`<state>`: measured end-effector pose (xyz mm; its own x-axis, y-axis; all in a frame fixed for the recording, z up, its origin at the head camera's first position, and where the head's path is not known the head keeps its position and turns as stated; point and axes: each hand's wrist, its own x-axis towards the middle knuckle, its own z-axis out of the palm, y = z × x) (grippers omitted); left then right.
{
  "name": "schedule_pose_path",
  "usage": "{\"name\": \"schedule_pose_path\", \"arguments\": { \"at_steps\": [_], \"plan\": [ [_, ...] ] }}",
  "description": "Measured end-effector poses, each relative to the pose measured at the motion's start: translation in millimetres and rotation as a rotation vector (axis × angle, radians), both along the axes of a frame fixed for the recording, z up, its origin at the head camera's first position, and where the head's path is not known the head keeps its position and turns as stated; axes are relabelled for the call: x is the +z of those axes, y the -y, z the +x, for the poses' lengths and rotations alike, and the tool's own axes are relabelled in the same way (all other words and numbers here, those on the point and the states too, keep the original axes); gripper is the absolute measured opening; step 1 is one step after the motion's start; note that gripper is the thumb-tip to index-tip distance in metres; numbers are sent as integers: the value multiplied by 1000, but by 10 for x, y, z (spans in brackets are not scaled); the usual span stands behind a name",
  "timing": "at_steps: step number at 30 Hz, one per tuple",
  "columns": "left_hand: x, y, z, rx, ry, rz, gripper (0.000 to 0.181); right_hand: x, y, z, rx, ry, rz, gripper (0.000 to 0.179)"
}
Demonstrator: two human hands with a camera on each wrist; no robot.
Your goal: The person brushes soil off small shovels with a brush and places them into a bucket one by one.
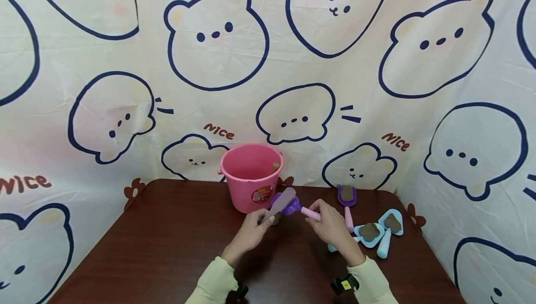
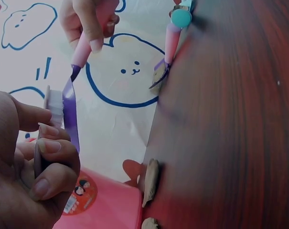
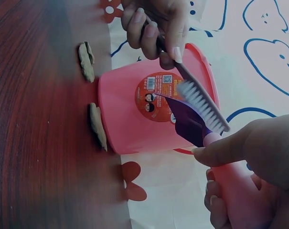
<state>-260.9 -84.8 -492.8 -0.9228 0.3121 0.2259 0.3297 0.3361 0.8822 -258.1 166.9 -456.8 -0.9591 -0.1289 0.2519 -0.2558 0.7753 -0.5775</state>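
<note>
My left hand [image 1: 251, 230] grips a mauve brush [image 1: 284, 200] with white bristles [image 3: 201, 104]. In my right hand [image 1: 331, 224] is a toy shovel with a pink handle [image 3: 242, 195] and a purple blade [image 3: 186, 119]. The brush lies across the blade, its bristles against or very near the surface. Both tools are held above the table, in front of a pink bucket [image 1: 243, 190]. Two flat brown lumps, one nearer lump [image 3: 97, 126] and one farther lump [image 3: 86, 62], lie on the table by the bucket's base.
To the right lies another purple shovel [image 1: 346, 195] bearing a brown lump. Near it are light-blue shovels, one heart-shaped [image 1: 380, 237] and one triangular [image 1: 401, 229], also carrying brown lumps. Something brownish [image 1: 275, 167] shows inside the bucket. A bear-print cloth [image 1: 293, 71] hangs behind the table [image 1: 167, 243].
</note>
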Motion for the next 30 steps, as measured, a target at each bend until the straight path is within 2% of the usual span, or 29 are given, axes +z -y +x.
{"name": "schedule_pose_path", "arguments": {
  "at_steps": [7, 19, 25, 30],
  "plan": [
    [-19, 74, -48, 37, -6, -13, 24, 5, -16, -7, 8, -13, -10, 25],
    [-71, 158, -88, 82, 24, -17, 22, 2, -46, 4, 18, -8, -38, 24],
    [-95, 198, -91, 80, 84, 45, 18, 7, -51, 0, 18, -37, -32, 25],
    [-94, 221, -96, 74, 106, 85, 18, 18, -49, -9, 10, -50, -22, 25]
  ]
}}
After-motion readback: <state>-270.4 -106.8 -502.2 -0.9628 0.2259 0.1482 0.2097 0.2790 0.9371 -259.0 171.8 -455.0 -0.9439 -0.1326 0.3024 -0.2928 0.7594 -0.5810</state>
